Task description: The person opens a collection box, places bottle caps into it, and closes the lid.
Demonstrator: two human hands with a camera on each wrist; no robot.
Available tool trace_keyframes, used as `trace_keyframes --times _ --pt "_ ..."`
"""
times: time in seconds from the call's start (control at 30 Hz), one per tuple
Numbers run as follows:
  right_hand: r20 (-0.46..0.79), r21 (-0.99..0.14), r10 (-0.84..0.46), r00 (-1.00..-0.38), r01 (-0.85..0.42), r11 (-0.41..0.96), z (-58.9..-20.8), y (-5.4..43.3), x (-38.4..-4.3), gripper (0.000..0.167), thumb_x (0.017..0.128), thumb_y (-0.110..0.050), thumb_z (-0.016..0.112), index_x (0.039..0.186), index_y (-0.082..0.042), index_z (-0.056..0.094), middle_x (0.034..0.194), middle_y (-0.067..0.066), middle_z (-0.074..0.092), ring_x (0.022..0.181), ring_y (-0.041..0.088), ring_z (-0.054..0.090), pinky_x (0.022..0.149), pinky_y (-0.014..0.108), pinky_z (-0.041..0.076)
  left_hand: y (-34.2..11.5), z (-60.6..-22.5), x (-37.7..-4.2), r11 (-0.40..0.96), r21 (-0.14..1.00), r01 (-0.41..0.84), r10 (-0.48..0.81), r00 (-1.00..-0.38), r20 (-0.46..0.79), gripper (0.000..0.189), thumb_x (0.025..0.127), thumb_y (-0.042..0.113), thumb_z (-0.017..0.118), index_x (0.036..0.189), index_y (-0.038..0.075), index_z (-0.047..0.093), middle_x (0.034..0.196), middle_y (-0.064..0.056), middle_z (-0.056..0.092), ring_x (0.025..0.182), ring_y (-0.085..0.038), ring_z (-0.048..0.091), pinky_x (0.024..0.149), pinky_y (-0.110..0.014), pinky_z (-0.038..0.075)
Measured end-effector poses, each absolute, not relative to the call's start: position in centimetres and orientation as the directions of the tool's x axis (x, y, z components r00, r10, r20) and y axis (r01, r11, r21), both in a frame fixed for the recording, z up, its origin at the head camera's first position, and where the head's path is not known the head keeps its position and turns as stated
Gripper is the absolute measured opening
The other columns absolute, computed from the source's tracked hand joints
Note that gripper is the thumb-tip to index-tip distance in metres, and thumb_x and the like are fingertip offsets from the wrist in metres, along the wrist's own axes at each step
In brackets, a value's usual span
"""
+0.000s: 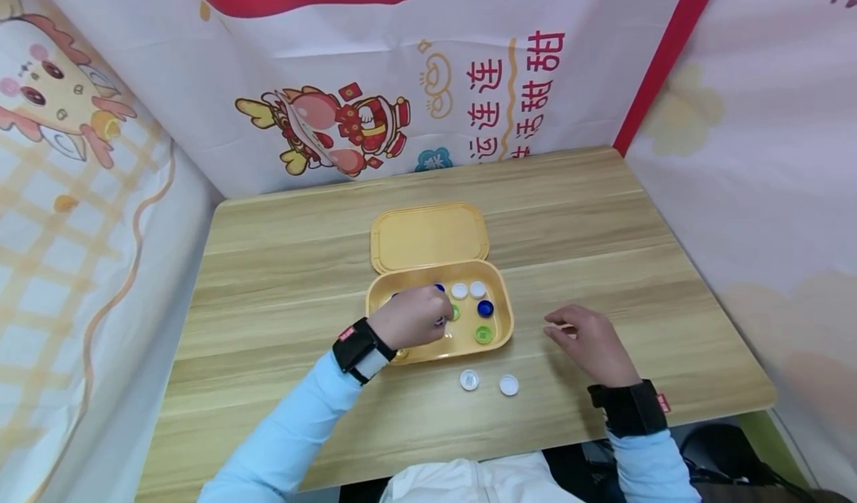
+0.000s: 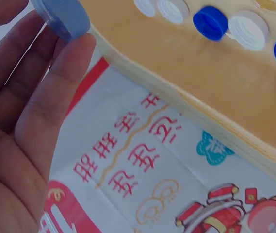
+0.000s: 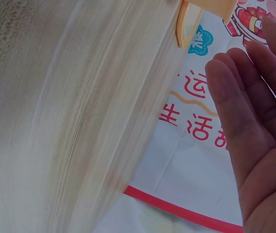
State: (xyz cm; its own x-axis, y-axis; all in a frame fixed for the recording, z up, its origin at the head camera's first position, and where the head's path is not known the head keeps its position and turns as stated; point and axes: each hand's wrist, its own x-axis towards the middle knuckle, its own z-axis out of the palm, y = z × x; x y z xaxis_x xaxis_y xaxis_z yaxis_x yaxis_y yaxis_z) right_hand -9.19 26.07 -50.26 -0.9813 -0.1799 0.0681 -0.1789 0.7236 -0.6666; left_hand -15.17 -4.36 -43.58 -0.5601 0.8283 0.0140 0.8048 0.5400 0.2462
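Note:
Over the yellow box (image 1: 498, 339), my left hand (image 1: 411, 315) pinches a bluish bottle cap (image 2: 69, 18) between thumb and fingers. Inside the box lie several bottle caps, among them a dark blue cap (image 1: 485, 309), a green cap (image 1: 483, 335) and a white cap (image 1: 477, 289). The hand hides part of the box's left half. My right hand (image 1: 592, 343) hovers to the right of the box, fingers slightly bent and holding nothing. In the right wrist view its palm and fingers (image 3: 225, 87) show nothing between them.
Two white caps, a left one (image 1: 469, 380) and a right one (image 1: 509, 385), lie on the wooden table (image 1: 281, 280) in front of the box. A yellow lid (image 1: 428, 236) lies flat behind it. Printed cloth (image 1: 375, 56) hangs around the table.

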Motion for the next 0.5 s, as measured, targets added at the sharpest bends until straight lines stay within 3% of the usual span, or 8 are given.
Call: trace_keyframes --times 0.13,0.37,0.5 --pt "0.072 -0.665 -0.177 -0.982 -0.180 0.725 -50.3 26.1 -9.1 0.017 0.088 -0.009 0.072 0.104 -0.003 0.071 0.100 0.009 0.069 0.086 0.024 0.066 0.072 0.039 0.057 -2.8 -44.8 -16.2 0.491 0.247 0.835 0.866 -0.499 -0.033 0.029 0.072 -0.006 0.061 0.058 0.015 0.046 0.059 0.006 0.036 0.054 -0.007 0.031 0.051 -0.019 0.022" --pt "0.070 -0.660 -0.165 -0.984 -0.170 0.732 -50.4 25.9 -9.2 0.016 0.088 -0.012 0.072 0.103 -0.006 0.072 0.100 0.007 0.069 0.085 0.023 0.066 0.071 0.038 0.057 -1.0 -47.3 -17.5 0.515 0.246 0.821 0.857 -0.486 -0.173 0.035 0.070 -0.003 0.066 0.057 0.018 0.041 0.057 0.008 0.032 0.054 -0.007 0.031 0.048 -0.019 0.022" --pt "0.067 -0.661 -0.160 -0.985 -0.164 0.733 -50.3 25.9 -9.2 0.016 0.088 -0.011 0.072 0.103 -0.006 0.072 0.100 0.008 0.069 0.085 0.023 0.066 0.071 0.038 0.057 -0.2 -48.3 -18.0 0.531 0.228 0.816 0.846 -0.497 -0.192 0.039 0.070 -0.001 0.069 0.055 0.019 0.039 0.054 0.008 0.031 0.054 -0.008 0.034 0.048 -0.021 0.025"
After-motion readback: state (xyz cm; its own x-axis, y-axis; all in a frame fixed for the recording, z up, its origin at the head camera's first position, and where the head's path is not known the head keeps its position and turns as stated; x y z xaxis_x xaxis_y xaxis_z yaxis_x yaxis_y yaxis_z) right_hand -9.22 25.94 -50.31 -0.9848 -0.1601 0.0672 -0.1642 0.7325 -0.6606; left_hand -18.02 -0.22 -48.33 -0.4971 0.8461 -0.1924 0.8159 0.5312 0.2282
